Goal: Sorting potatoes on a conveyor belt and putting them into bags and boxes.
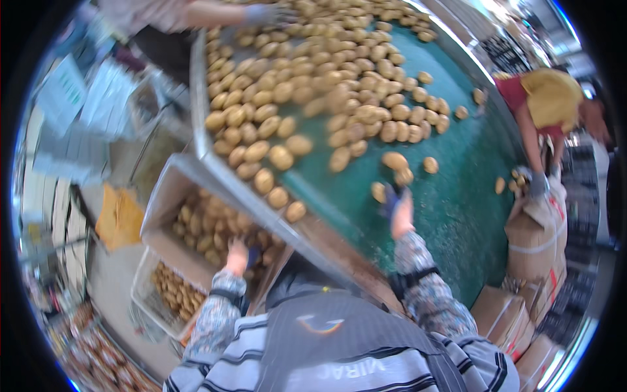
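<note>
Blurred by motion, my left hand (237,254) is down inside an open cardboard box (169,210) among many potatoes (210,240). Its fingers are too indistinct to show a grip. My right hand (399,208) reaches over the green sorting table (441,220), fingertips pointing away from me. One potato (403,177) lies at its fingertips and another potato (378,192) sits just left of them; whether the fingers hold either is unclear. Both hands wear gloves with dark blue parts, and patterned sleeves cover the forearms. A large spread of potatoes (313,73) covers the table's far left part.
A metal rim (235,176) edges the table beside the box. Below the box stands a plastic crate (147,289) of smaller potatoes. Across the table is a co-worker's gloved hand (269,14). At right, another person (548,103) bends over a sack (536,240); cartons (504,313) stand nearer.
</note>
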### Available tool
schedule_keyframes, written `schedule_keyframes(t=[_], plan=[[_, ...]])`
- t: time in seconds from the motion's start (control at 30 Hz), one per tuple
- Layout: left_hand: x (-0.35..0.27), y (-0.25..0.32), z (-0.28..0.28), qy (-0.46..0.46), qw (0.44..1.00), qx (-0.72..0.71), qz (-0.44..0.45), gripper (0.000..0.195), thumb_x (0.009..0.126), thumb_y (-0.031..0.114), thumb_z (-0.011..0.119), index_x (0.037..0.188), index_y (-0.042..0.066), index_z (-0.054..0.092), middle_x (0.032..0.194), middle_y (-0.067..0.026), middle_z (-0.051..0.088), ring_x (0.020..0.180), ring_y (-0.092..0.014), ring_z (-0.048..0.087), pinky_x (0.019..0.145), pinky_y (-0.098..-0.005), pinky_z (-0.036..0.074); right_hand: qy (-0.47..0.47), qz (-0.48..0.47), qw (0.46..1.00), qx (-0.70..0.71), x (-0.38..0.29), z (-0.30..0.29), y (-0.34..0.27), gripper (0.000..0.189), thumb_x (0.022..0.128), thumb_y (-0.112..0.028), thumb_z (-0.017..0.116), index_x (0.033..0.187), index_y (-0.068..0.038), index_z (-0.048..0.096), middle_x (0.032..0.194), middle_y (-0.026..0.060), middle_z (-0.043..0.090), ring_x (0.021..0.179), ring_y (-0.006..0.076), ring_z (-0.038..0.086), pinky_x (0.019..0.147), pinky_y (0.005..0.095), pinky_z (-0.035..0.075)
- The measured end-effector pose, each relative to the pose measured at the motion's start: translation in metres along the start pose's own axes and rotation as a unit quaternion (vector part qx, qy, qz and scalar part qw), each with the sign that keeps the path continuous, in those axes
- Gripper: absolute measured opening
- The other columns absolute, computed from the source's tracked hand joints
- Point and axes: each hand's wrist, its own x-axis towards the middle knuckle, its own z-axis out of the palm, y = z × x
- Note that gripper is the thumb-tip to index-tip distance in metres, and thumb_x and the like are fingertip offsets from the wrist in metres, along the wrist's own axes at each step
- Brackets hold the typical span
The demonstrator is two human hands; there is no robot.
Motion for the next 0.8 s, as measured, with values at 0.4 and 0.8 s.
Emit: schedule_keyframes(t=[0.4, 0.8], plan=[[0.108, 0.111, -0.307, 0.191, 0.96, -0.018, 0.203, 0.065, 0.075, 0.008, 0.072, 0.136, 0.001, 0.048, 0.123, -0.0223, 0.057, 0.108, -0.038, 0.059, 0.094, -0.0436, 0.049, 0.202, -0.369, 0.836, -0.352, 0.124, -0.023, -0.16, 0.038, 0.088, -0.022, 0.069, 0.12, -0.005, 0.061, 0.114, 0.0187, 0.067, 0.091, 0.0361, 0.068, 0.084, 0.0398, 0.054], [0.22, 0.199, -0.285, -0.038, 0.937, 0.167, 0.304, 0.071, 0.087, 0.049, 0.062, 0.149, 0.026, 0.037, 0.148, -0.0142, 0.042, 0.138, -0.04, 0.037, 0.113, -0.0601, 0.025, -0.018, -0.281, 0.853, -0.439, 0.276, 0.032, -0.259, 0.042, 0.092, -0.032, 0.059, 0.13, -0.016, 0.055, 0.114, 0.018, 0.066, 0.111, 0.0373, 0.061, 0.094, 0.0483, 0.047]])
